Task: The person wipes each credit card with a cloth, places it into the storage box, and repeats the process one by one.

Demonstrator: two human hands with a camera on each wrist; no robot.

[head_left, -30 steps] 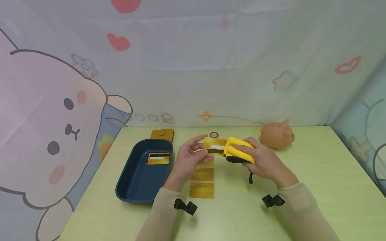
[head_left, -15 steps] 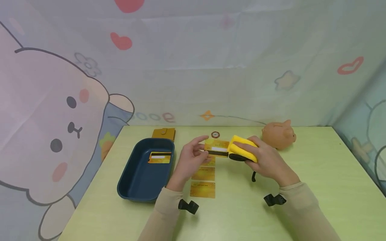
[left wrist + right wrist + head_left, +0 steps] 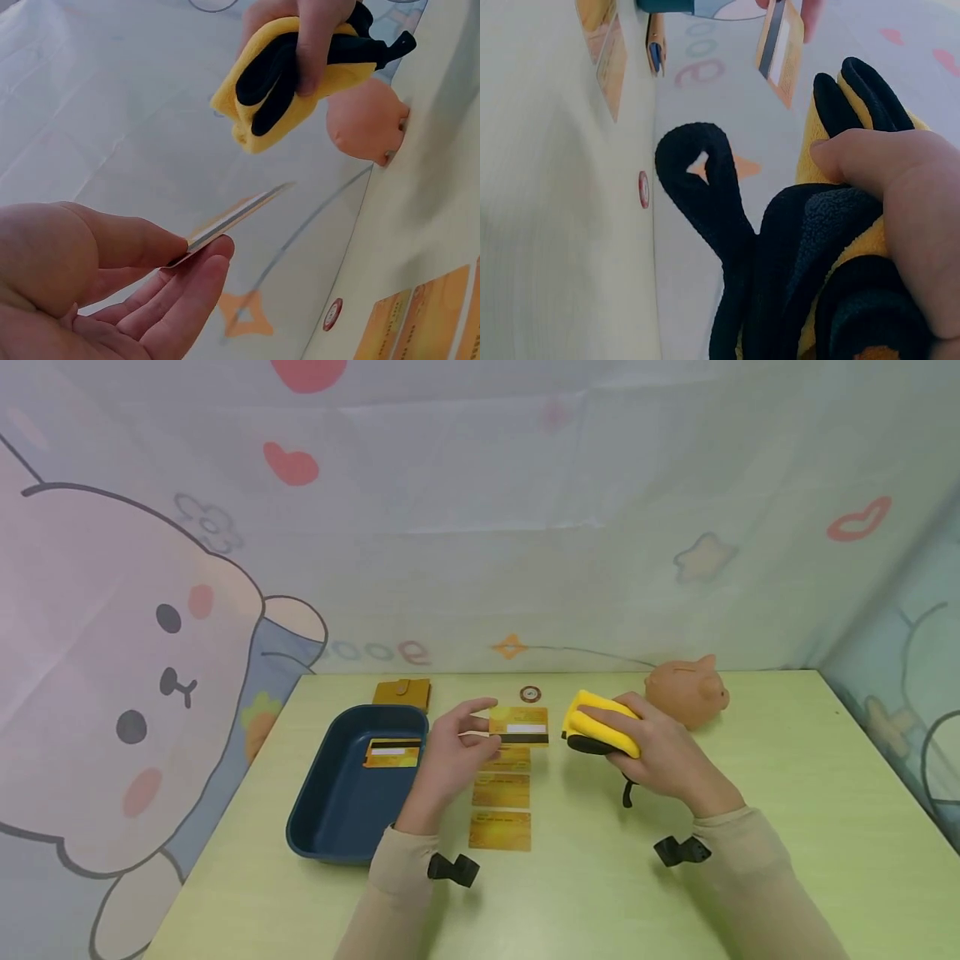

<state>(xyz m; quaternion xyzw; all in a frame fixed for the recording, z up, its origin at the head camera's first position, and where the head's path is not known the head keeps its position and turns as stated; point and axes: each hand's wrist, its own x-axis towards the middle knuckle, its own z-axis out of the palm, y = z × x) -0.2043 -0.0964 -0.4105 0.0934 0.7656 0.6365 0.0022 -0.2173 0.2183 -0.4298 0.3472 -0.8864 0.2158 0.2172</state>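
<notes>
My left hand (image 3: 455,752) pinches a gold bank card (image 3: 519,717) by its left end, thumb against fingers, with the striped back toward me in the head view. Seen from the left wrist, the card (image 3: 240,217) stands nearly edge-on. In my right hand (image 3: 660,752) is a folded yellow and black cloth (image 3: 592,724), gripped between thumb and fingers. From its dark side a black loop (image 3: 697,169) hangs in the right wrist view. A short gap separates cloth and card. Below the held card, several gold cards (image 3: 500,831) lie in a column on the table.
A dark blue tray (image 3: 322,835) stands at the left, with one striped card (image 3: 392,752) inside. Behind it lies a tan wallet (image 3: 402,693). A poker chip (image 3: 530,694) is near the back edge. A pink piggy bank (image 3: 686,693) sits at the back right.
The cloth has come away from the card's right end, where it overlapped the card a second ago. The card has shifted slightly left with my left hand.
</notes>
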